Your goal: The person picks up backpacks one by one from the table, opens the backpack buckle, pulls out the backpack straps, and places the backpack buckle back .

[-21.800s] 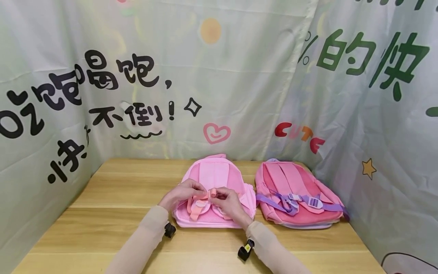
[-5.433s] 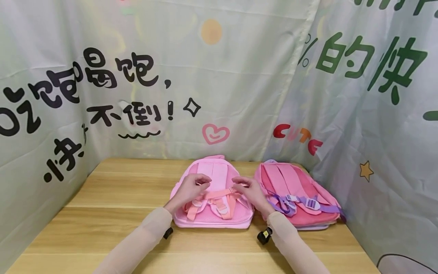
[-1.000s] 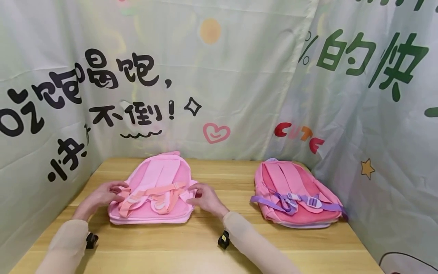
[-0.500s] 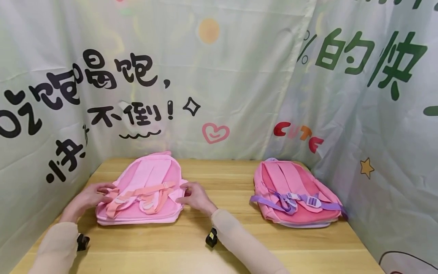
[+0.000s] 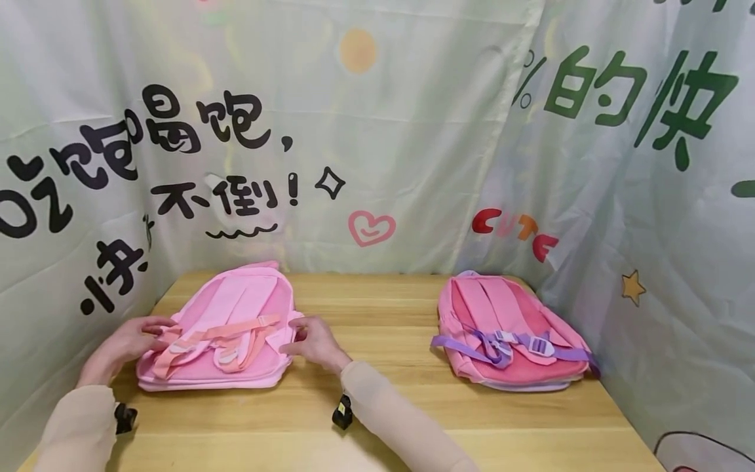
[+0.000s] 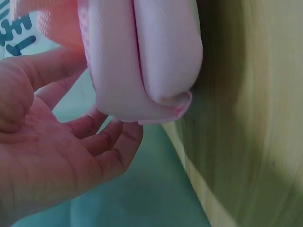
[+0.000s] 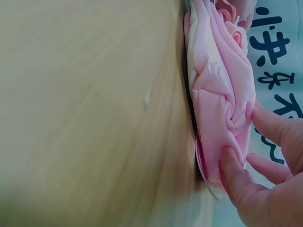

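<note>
A light pink backpack [image 5: 230, 314] lies on its front at the left of the table, its back panel and orange straps [image 5: 242, 328] facing up. My left hand [image 5: 126, 344] holds its left side, thumb near the orange webbing and fingers against the edge. In the left wrist view, the fingers [image 6: 109, 142] bend at the pink side seam. On the opposite side, my right hand [image 5: 315, 341] grips the bag's flank. The right wrist view has the thumb at the upper edge and a fingertip [image 7: 229, 161] pressed into the pink fabric.
A darker pink backpack [image 5: 501, 328] with purple straps [image 5: 466, 351] lies at the right of the wooden table [image 5: 377, 406]. Printed curtains [image 5: 377, 164] hang around the back and sides.
Earlier both hands worked at the orange straps with the light pink backpack mid-table. Over the last second, both hands and that backpack have shifted left; the darker backpack stays put.
</note>
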The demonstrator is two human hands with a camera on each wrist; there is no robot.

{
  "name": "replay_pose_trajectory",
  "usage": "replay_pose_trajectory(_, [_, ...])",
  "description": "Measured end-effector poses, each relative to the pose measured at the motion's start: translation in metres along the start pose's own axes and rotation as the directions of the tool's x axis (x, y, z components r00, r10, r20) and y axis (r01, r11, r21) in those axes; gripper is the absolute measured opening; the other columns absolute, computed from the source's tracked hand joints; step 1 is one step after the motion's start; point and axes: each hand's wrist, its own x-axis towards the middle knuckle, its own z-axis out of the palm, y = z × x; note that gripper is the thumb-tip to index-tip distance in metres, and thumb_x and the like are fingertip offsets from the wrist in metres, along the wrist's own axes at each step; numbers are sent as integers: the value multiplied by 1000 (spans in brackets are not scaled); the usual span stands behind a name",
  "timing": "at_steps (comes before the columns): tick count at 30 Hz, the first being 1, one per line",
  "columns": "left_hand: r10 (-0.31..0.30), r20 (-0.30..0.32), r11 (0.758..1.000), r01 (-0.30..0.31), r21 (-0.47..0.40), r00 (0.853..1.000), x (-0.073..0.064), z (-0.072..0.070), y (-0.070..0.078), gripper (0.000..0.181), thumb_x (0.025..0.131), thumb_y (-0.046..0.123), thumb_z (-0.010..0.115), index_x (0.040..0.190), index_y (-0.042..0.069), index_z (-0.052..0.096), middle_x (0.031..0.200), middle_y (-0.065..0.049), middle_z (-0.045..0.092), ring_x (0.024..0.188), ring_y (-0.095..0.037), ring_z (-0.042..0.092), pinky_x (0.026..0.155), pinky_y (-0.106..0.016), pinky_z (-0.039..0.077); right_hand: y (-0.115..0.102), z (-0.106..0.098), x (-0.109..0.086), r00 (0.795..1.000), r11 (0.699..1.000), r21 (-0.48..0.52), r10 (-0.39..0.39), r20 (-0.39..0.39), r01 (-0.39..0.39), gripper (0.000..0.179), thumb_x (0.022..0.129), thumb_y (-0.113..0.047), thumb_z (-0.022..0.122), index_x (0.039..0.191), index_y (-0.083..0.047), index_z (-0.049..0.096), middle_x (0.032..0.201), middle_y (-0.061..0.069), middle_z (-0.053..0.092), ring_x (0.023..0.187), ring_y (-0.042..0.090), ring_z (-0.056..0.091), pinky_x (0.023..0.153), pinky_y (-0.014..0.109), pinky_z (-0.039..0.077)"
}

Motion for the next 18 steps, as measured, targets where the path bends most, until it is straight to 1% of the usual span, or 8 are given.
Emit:
replay_pose_trajectory(6, [-34, -13, 999, 33, -15, 999, -3, -7, -7, 57, 86, 8, 63, 136, -10, 42, 131, -43, 40, 110, -46, 49, 73, -26, 44, -5, 12, 4, 1000, 1000, 19, 12, -3, -12, 54, 75, -7, 84, 124, 0, 64, 94, 9, 68, 78, 11, 60, 63, 19, 50])
replay_pose_trajectory(10, [-23, -40, 1000, 23, 4, 999, -1, -10, -11, 56, 85, 4, 61, 135, -11, 43, 127, -43, 42, 108, -46, 49, 72, -25, 45, -7, 19, 6, 1000, 1000, 22, 5, -15, -5, 52, 74, -6, 84, 122, 2, 65, 94, 10, 68, 77, 9, 59, 63, 19, 50])
replay_pose_trajectory(12, [-28, -50, 999, 29, 13, 998, 0, -11, -12, 54, 84, 3, 60, 133, -12, 43, 124, -42, 43, 106, -46, 47, 71, -26, 45, -7, 23, 7, 1000, 1000, 26, 1, -17, 0, 50, 74, -5, 84, 121, 2, 65, 93, 11, 69, 76, 9, 59, 63, 19, 51])
replay_pose_trajectory(14, [-42, -56, 999, 43, 17, 998, 0, -11, -13, 52, 85, 2, 58, 133, -12, 43, 122, -41, 42, 104, -46, 47, 71, -29, 46, -8, 27, 8, 1000, 1000, 26, 10, -20, -9, 50, 74, -5, 84, 120, 2, 66, 93, 11, 69, 76, 9, 59, 64, 19, 51])
replay_pose_trajectory(18, [-102, -63, 995, 102, 6, 993, -2, -12, -12, 52, 88, 3, 57, 135, -12, 40, 124, -41, 40, 104, -46, 45, 71, -30, 47, -10, 31, 10, 999, 999, 21, 32, -17, -31, 51, 74, -7, 84, 121, -1, 66, 94, 9, 69, 77, 7, 60, 67, 18, 52])
